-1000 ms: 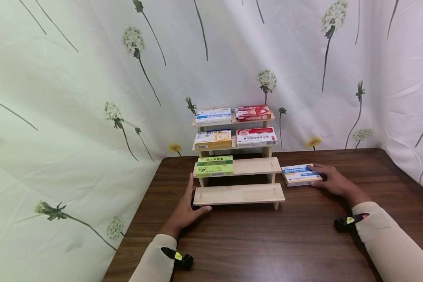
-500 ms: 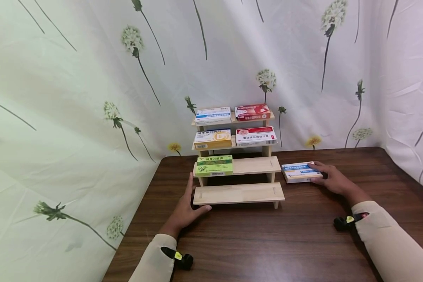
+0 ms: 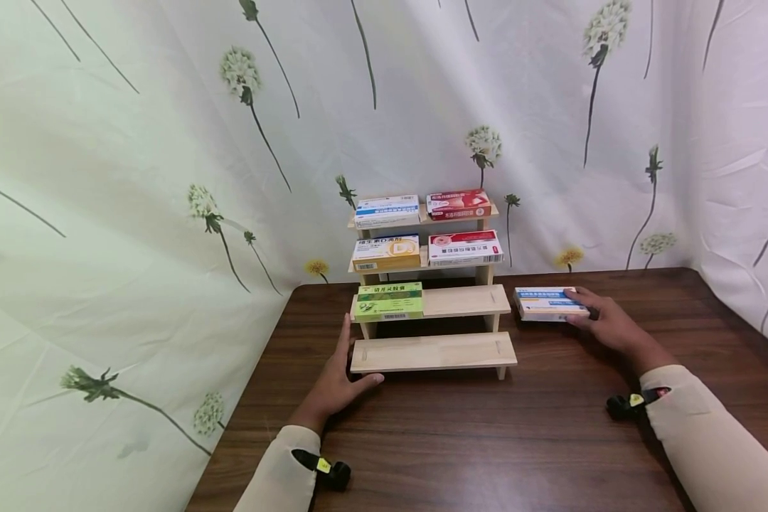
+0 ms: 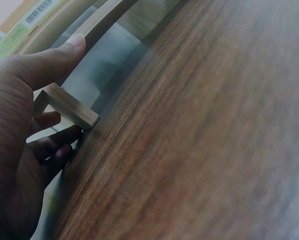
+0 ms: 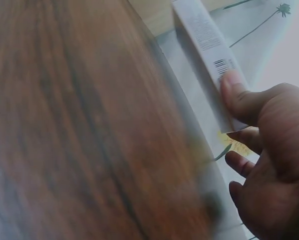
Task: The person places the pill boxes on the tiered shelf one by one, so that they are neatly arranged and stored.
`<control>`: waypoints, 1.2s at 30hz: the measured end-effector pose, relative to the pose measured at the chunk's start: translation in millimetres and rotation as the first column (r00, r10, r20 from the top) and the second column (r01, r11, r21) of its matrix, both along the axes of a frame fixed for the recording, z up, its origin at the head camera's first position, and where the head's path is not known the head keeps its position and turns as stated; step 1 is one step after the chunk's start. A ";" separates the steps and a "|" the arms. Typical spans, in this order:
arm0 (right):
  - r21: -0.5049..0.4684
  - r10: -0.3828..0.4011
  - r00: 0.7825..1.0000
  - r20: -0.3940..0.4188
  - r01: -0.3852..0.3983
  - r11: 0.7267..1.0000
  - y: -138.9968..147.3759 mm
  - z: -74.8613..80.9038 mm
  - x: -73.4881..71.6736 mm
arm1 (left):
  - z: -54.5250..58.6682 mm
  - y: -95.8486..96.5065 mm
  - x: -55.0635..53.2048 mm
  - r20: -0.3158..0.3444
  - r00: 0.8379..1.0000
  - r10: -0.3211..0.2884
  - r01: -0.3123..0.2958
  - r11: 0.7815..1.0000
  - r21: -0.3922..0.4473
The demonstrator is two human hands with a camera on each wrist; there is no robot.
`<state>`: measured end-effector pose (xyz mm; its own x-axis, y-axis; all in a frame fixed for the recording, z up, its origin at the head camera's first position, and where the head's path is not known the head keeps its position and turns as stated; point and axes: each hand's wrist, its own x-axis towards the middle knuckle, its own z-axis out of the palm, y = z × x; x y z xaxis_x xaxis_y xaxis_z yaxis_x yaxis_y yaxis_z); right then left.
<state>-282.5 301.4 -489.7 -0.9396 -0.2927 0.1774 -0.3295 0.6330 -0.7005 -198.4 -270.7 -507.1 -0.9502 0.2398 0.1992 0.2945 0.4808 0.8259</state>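
In the head view my right hand pinches the right end of a white-and-blue medicine box. The right wrist view has the thumb on the side of the box near a barcode; the box is lifted off the table. My left hand holds the left end of a stepped wooden display rack. Its thumb is at the front edge of the lowest step, the index finger stretches along the side, and other fingers are bent beside a leg. A green medicine box lies on the second step from the bottom, left side.
Upper steps carry a yellow-and-white box, a red-and-white box, a blue-and-white box and a red box. The rack stands on a dark brown wooden table. Behind hangs a flower-printed white curtain.
My right hand has raised the white-and-blue medicine box from the table, moving it slightly up and to the right in the head view. The left hand stays at the rack.
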 end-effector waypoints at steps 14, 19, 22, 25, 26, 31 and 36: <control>0.002 -0.025 0.985 -0.169 0.026 1.000 2.2 18.8 2.8 | 1.3 1.6 1.5 -0.016 1.000 -0.004 0.004 1.000 0.003; -0.008 -0.053 0.987 -0.150 0.052 0.999 -1.7 27.9 6.4 | 0.9 -0.4 1.4 -0.024 1.000 -0.008 0.008 1.000 0.008; -0.010 -0.072 0.992 -0.108 0.072 0.997 -1.8 36.1 9.5 | -0.3 -1.4 0.9 -0.028 1.000 -0.011 0.011 1.000 0.008; 0.013 -0.077 0.992 -0.099 0.079 0.997 -1.7 45.4 13.5 | -0.8 -1.6 1.2 -0.025 1.000 -0.006 0.006 1.000 0.004; 0.018 -0.072 0.992 -0.105 0.074 0.997 -1.9 48.7 14.9 | -0.7 -1.4 1.3 -0.024 1.000 -0.004 0.004 1.000 0.002; 0.032 -0.062 0.988 -0.141 0.067 0.997 -4.4 64.0 21.9 | 1.2 -0.3 1.3 -0.018 1.000 -0.001 0.001 1.000 -0.011; 0.035 -0.048 0.987 -0.156 0.054 0.998 -10.2 75.8 29.3 | 0.8 -0.3 0.9 -0.008 1.000 0.000 0.000 1.000 -0.007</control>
<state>-253.2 291.2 -413.9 -0.9157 -0.2543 0.3113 -0.3983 0.6778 -0.6180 -197.5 -271.0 -506.3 -0.9485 0.2415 0.2051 0.3012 0.4863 0.8203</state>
